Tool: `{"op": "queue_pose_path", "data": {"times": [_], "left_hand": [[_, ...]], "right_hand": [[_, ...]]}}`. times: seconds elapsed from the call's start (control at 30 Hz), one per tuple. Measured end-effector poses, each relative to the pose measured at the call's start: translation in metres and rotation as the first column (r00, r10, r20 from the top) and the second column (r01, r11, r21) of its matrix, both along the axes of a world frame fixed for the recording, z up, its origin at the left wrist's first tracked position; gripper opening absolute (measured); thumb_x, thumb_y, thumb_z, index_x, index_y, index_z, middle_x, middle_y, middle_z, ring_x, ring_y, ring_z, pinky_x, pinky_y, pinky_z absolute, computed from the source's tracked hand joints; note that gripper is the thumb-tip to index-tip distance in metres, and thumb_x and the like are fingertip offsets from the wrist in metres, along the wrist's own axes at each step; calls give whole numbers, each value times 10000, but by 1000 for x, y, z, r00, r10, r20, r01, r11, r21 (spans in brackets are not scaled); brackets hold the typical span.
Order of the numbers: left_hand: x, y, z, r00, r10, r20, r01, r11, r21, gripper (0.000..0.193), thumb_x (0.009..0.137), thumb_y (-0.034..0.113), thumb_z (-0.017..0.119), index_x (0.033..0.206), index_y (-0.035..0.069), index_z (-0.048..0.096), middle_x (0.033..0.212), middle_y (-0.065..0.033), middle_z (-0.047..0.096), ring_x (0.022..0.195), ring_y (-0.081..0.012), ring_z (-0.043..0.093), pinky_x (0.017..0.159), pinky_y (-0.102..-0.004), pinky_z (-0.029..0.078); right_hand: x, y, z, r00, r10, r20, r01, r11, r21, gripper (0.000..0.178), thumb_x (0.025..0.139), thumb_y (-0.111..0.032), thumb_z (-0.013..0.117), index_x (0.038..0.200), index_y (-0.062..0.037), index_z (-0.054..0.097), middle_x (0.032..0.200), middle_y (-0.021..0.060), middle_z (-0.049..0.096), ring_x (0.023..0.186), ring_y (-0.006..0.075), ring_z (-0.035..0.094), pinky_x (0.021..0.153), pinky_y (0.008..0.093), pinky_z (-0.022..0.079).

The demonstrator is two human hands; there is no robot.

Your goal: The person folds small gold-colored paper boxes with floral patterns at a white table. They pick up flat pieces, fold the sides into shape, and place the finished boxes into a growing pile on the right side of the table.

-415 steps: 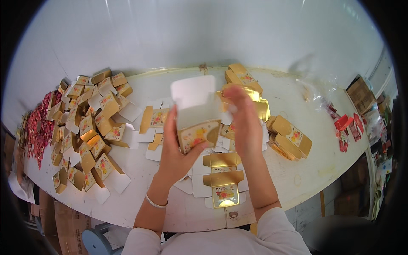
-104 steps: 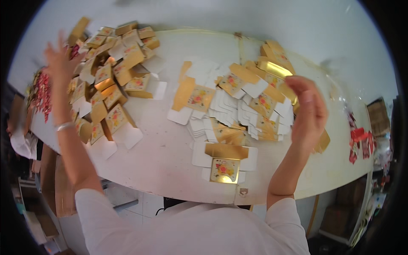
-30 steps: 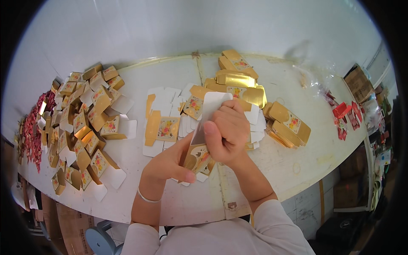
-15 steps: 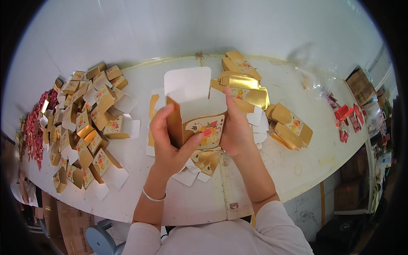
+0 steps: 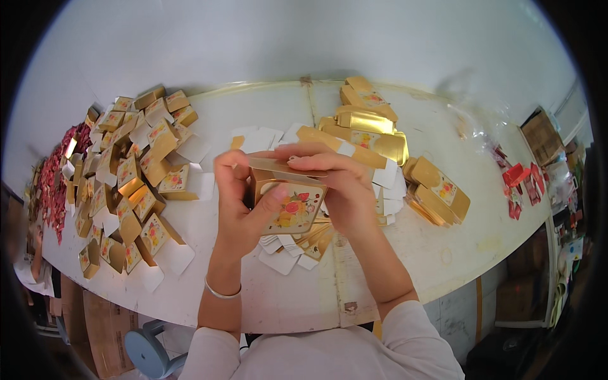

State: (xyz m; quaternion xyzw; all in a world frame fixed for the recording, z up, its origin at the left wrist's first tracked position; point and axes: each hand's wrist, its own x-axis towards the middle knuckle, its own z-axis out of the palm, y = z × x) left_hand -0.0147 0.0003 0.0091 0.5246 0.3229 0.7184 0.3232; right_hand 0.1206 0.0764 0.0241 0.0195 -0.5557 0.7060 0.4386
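Left hand [image 5: 235, 214] grips box [image 5: 296, 212]; right hand [image 5: 347, 197] grips opposite side, fingers over flap [image 5: 269, 166]. Likely closing step; next calls for tucking flap.

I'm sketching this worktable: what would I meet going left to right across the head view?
Heap of small red pieces, pile of gold floral boxes, left hand, held gold floral box, right hand, stack of flattened gold cartons, loose red items.

Pale wall [image 5: 266, 41] runs behind wht worktable [image 5: 212, 282], w/ blue stool [image 5: 144, 351] lower L, grey tiled flr [image 5: 455, 316] & shelf unit [image 5: 522, 324] lower R.
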Motion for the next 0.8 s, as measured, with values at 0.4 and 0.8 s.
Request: {"op": "queue_pose_path", "data": {"times": [0.4, 0.8], "left_hand": [[-3, -12, 12, 984, -100, -147, 88, 992, -91, 629, 771, 3, 619, 1292, 61, 272, 1138, -132, 504, 975, -177, 542, 791, -269, 453], [-2, -12, 14, 995, -87, -58, 83, 995, -63, 441, 808, 13, 586, 1194, 53, 376, 1065, -84, 517, 969, -145, 523, 802, -263, 437]], "right_hand": [[5, -1, 2, 971, -167, 170, 154, 984, 85, 210, 799, -7, 594, 1000, -41, 645, 1067, 92, 575, 912, 143, 563, 739, 250, 487], [6, -4, 3, 973, -172, 156, 119, 946, 300, 221, 830, 6, 528, 1019, -36, 635, 1135, 100, 550, 1030, 187, 526, 840, 282, 453]]}}
